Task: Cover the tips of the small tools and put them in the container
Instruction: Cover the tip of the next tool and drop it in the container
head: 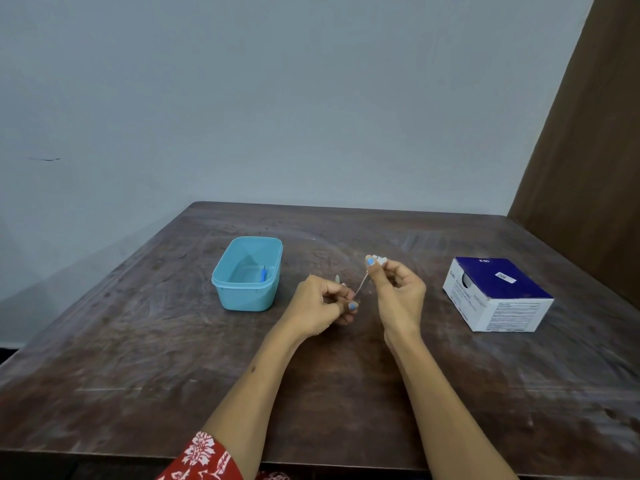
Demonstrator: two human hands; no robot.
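My right hand point(398, 292) pinches the pale hub end of a thin small tool point(362, 284), whose fine shaft slants down to the left. My left hand point(323, 304) pinches a small cap point(337, 279) at the shaft's lower end; most of the cap is hidden by my fingers. Both hands hover just above the middle of the dark wooden table point(173, 358). Left of them stands an open light blue container point(247, 275) with one small blue-tipped tool point(263, 274) lying inside it.
A blue and white cardboard box point(498, 294) stands on the table to the right of my hands. A grey wall rises behind the table, and a brown panel stands at the far right. The table's front edge lies near my elbows.
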